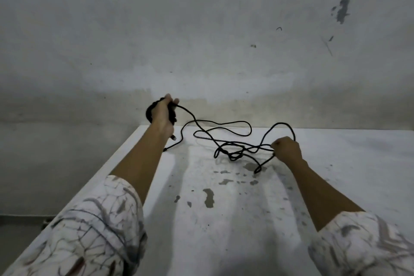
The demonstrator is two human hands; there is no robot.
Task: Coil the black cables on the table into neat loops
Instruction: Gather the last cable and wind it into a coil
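Observation:
My left hand is raised above the table's far left corner, closed on a small coil of black cable wound around it. A plug end dangles below that hand. From the coil the loose black cable runs right and lies in tangled loops on the white table. My right hand is closed on a strand of this cable near the table's far edge, with one loop arching above it and another hanging toward me.
The white table top is stained with grey chipped patches in the middle. Its left edge drops to a grey floor. A grey marked wall stands right behind the table.

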